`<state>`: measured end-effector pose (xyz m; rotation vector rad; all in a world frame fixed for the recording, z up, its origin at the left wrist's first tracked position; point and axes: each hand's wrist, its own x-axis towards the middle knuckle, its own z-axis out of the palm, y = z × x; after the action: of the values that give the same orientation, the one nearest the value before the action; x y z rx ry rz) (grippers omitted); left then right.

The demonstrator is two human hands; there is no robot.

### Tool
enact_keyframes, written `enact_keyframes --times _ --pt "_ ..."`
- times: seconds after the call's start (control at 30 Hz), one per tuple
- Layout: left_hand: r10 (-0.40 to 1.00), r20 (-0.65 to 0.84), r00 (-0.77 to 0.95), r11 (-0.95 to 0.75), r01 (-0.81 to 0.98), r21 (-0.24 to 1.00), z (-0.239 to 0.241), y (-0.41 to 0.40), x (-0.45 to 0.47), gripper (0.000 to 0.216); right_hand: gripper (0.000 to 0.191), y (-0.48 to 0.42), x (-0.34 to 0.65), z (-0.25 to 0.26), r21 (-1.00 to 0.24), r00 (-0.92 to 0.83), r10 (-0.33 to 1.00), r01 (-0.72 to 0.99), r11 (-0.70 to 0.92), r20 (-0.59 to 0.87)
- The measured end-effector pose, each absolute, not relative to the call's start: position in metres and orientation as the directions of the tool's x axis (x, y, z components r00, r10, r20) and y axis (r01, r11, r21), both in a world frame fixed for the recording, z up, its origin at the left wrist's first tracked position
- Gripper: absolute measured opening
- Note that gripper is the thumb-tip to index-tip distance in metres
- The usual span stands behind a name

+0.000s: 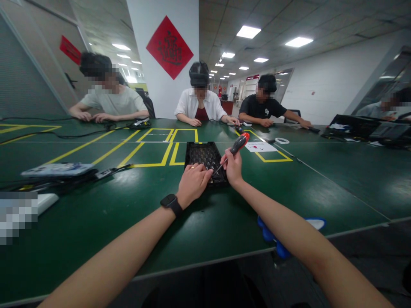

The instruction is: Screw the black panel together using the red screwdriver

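A black keyboard-like tray (203, 156) lies on the green table (96, 214) in front of me. My left hand (192, 183), with a black watch on its wrist, rests curled on the tray's near edge, its fingertips pinched at the near right corner. My right hand (233, 166) is closed round a screwdriver (238, 145) with a red and black handle. The shaft slants down-left to the tray's near right corner, next to my left fingertips.
Three people sit across the table and a fourth at far right. A white paper (259, 147) and a tape ring (281, 140) lie beyond the tray. Cables and a flat device (58, 170) sit left; a blue and white object (282, 239) lies under my right forearm.
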<state>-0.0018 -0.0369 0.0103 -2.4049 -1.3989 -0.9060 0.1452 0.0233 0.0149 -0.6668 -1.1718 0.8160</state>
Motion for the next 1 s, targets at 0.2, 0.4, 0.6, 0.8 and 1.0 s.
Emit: enact_keyframes --times 0.2,0.4,0.6,0.8,1.0 --pt "0.724 0.593 0.352 -0.522 0.842 0.138 0.008 -0.036 -0.003 0.054 0.024 0.027 0.146 0.014 -0.815 0.21 0.845 -0.23 0.531 0.491" --pt "0.735 0.599 0.319 -0.505 0.846 0.17 0.007 -0.035 -0.002 0.05 0.023 0.026 0.147 0.013 -0.81 0.222 0.837 -0.222 0.543 0.5" --pt "0.705 0.638 0.311 -0.464 0.882 0.082 0.009 -0.036 -0.001 0.025 0.022 0.021 0.146 0.018 -0.798 0.192 0.822 -0.202 0.568 0.536" --pt "0.716 0.643 0.273 -0.461 0.876 0.141 0.009 -0.038 0.007 0.019 0.022 0.011 0.142 0.024 -0.778 0.141 0.79 -0.143 0.612 0.596" --pt "0.726 0.633 0.268 -0.467 0.868 0.169 0.005 -0.033 0.013 0.019 0.023 0.006 0.141 0.028 -0.777 0.146 0.788 -0.136 0.614 0.597"
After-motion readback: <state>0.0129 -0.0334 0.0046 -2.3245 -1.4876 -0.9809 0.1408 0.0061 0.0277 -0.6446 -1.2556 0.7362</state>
